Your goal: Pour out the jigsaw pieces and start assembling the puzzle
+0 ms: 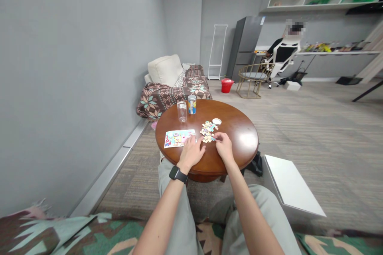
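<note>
On the round brown wooden table (230,117) lies a heap of small, colourful jigsaw puzzle pieces (207,128). My left hand (191,152) rests open, fingers spread, over the right end of a printed cartoon picture sheet (175,138), its thumb pointing towards the pieces. At the heap's near right edge, my right hand (224,146) is bent, with thumb and forefinger closed at a puzzle piece; the fingertips are small in view. Beyond the heap is a round white lid (217,121). A clear jar (182,112) stands beside a blue and yellow printed can (192,105).
A patterned cloth covers the sofa (170,93) behind the table. To the right of my legs is a white box (295,181). Further back are a red bucket (226,86), a gold-framed chair (254,75), a grey fridge (245,42) and a person seated in an office chair (283,53).
</note>
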